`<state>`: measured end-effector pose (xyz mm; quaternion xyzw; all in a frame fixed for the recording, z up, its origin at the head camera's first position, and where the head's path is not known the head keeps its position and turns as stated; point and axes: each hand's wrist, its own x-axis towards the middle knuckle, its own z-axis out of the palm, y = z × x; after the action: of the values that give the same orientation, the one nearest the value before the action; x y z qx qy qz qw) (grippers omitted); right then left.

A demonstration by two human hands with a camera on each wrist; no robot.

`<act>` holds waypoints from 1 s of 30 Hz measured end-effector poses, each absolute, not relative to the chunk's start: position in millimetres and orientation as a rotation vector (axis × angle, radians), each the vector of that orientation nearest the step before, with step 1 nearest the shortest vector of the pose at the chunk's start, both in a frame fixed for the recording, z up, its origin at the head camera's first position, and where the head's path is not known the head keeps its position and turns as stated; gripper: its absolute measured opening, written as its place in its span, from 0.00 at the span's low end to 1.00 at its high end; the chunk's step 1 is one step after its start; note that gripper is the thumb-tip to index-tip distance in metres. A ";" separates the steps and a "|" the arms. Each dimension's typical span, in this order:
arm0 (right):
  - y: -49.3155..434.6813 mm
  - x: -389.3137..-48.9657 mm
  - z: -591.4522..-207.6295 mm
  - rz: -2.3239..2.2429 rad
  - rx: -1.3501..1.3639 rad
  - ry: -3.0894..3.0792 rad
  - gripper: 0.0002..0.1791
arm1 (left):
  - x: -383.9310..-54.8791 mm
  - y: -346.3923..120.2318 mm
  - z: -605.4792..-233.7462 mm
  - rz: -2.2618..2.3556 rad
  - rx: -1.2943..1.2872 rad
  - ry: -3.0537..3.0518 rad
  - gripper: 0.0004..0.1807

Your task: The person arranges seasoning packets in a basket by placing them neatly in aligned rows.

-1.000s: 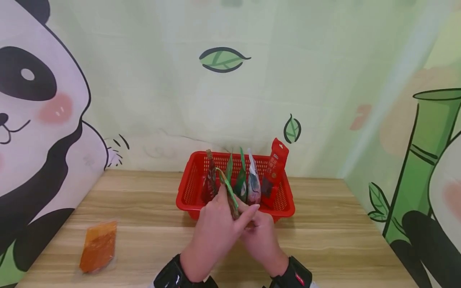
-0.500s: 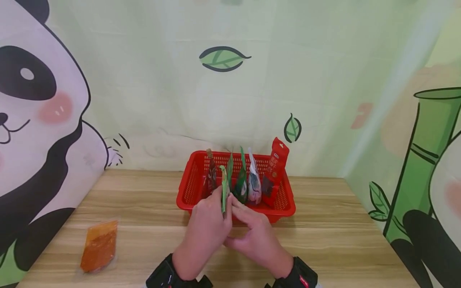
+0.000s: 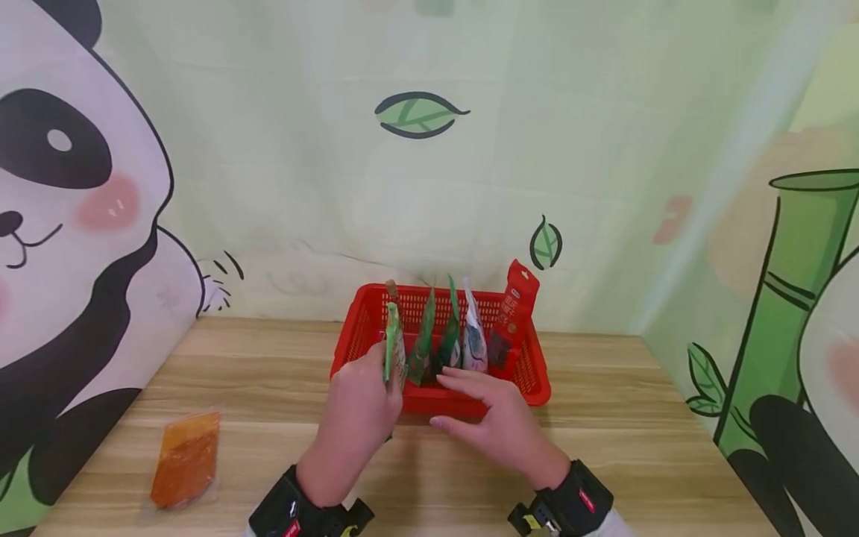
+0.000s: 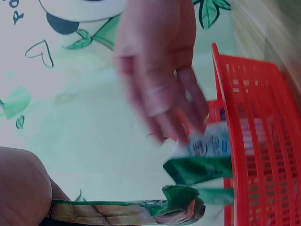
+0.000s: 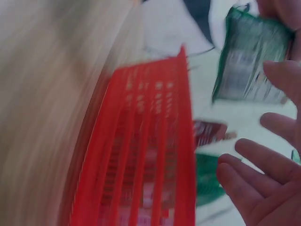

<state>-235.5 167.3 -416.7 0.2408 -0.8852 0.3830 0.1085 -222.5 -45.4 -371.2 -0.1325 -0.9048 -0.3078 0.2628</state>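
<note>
My left hand (image 3: 359,410) grips a green-edged snack packet (image 3: 394,343) on edge, over the front left of the red plastic basket (image 3: 450,405). In the right wrist view, a broad printed face of that snack packet (image 5: 251,61) shows. My right hand (image 3: 503,421) is by the basket's front rim, holding nothing, its fingers extended and thumb apart. Inside the basket stand two green packets (image 3: 423,343), a white packet (image 3: 473,339) and a red packet (image 3: 515,313) leaning at the right. A dark brown bottle-shaped packet (image 3: 393,289) is partly hidden behind the held one.
An orange-brown food packet in clear wrap (image 3: 186,459) lies on the wood-grain table (image 3: 604,432) at the left. Behind the table hangs a pale green backdrop (image 3: 288,186) with painted pandas, leaves and bamboo.
Both hands were together at the snack packet. The right hand has let go and drawn off to the right; the left has carried the packet leftward, uncovering the left green packet in the basket.
</note>
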 end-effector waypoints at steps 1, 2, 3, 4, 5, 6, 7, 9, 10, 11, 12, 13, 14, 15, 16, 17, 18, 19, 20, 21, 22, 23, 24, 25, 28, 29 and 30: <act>170.9 -237.9 -417.2 1.049 0.671 -2.650 0.31 | -224.1 -47.8 -371.2 -0.843 -0.345 -2.444 0.22; 174.4 -240.3 -417.6 0.973 0.637 -2.697 0.31 | -226.0 -50.2 -371.3 -0.849 -0.334 -2.440 0.22; 177.9 -242.7 -418.5 0.897 0.611 -2.738 0.32 | -228.2 -52.5 -371.6 -0.855 -0.325 -2.436 0.21; 181.3 -244.8 -419.6 0.823 0.585 -2.775 0.32 | -230.4 -54.7 -371.9 -0.861 -0.318 -2.433 0.19; 184.6 -246.9 -420.8 0.755 0.561 -2.807 0.32 | -232.5 -56.8 -372.2 -0.863 -0.312 -2.429 0.18; 187.8 -249.2 -422.9 0.690 0.544 -2.831 0.32 | -234.4 -58.8 -372.5 -0.861 -0.307 -2.426 0.16; 190.7 -251.4 -424.4 0.642 0.534 -2.850 0.32 | -236.1 -60.5 -372.7 -0.857 -0.295 -2.431 0.16; 195.8 -255.4 -426.8 0.564 0.510 -2.893 0.32 | -239.3 -63.2 -372.1 -0.851 -0.268 -2.449 0.15; 197.8 -257.4 -427.6 0.536 0.500 -2.913 0.32 | -240.8 -64.3 -371.5 -0.849 -0.253 -2.460 0.15; 199.7 -259.4 -428.3 0.516 0.490 -2.935 0.32 | -242.2 -65.5 -370.9 -0.845 -0.241 -2.468 0.16; 201.2 -261.6 -429.1 0.500 0.482 -2.958 0.31 | -243.6 -66.6 -370.2 -0.842 -0.230 -2.472 0.16; 202.3 -263.3 -429.0 0.489 0.474 -2.982 0.31 | -245.1 -67.6 -369.4 -0.838 -0.221 -2.476 0.16; 203.2 -264.8 -429.3 0.476 0.464 -3.002 0.30 | -246.7 -68.7 -368.6 -0.835 -0.214 -2.477 0.16; 204.1 -266.5 -430.1 0.467 0.454 -3.019 0.29 | -248.5 -69.9 -368.2 -0.831 -0.211 -2.473 0.15; 204.9 -268.0 -431.1 0.464 0.451 -3.028 0.28 | -250.5 -71.1 -367.9 -0.829 -0.206 -2.468 0.15; 205.5 -269.2 -431.9 0.458 0.447 -3.036 0.27 | -252.5 -72.3 -367.6 -0.827 -0.207 -2.458 0.14; 205.9 -270.2 -432.7 0.450 0.445 -3.038 0.25 | -254.7 -73.5 -367.1 -0.826 -0.208 -2.450 0.14; 206.2 -271.0 -433.5 0.444 0.444 -3.039 0.23 | -256.8 -74.6 -366.6 -0.822 -0.204 -2.448 0.14; 206.5 -271.9 -434.6 0.441 0.444 -3.036 0.22 | -258.9 -75.6 -366.2 -0.822 -0.202 -2.443 0.14; 206.5 -272.8 -435.5 0.438 0.444 -3.033 0.21 | -261.2 -76.6 -365.8 -0.818 -0.201 -2.442 0.14; 206.5 -273.5 -436.4 0.435 0.445 -3.028 0.20 | -263.5 -77.4 -365.4 -0.816 -0.204 -2.439 0.14; 206.3 -274.3 -437.4 0.426 0.445 -3.022 0.19 | -265.7 -78.3 -365.0 -0.815 -0.209 -2.438 0.14; 206.2 -275.2 -438.6 0.416 0.448 -3.016 0.19 | -267.9 -79.0 -364.8 -0.817 -0.212 -2.442 0.13; 206.0 -276.0 -439.7 0.412 0.450 -3.009 0.19 | -270.2 -79.8 -364.5 -0.819 -0.215 -2.443 0.13; 205.3 -278.8 -443.7 0.375 0.463 -2.985 0.18 | -276.9 -82.5 -364.4 -0.822 -0.213 -2.454 0.12; 205.0 -279.7 -445.0 0.355 0.473 -2.974 0.17 | -279.2 -83.5 -364.4 -0.823 -0.208 -2.459 0.11; 204.6 -280.5 -446.1 0.340 0.481 -2.962 0.16 | -281.0 -84.5 -364.4 -0.824 -0.202 -2.464 0.11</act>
<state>-280.5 204.6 -446.1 0.1589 -0.9790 0.1125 0.0606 -281.0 -84.5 -364.4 -0.0747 -0.9118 -0.3050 0.2646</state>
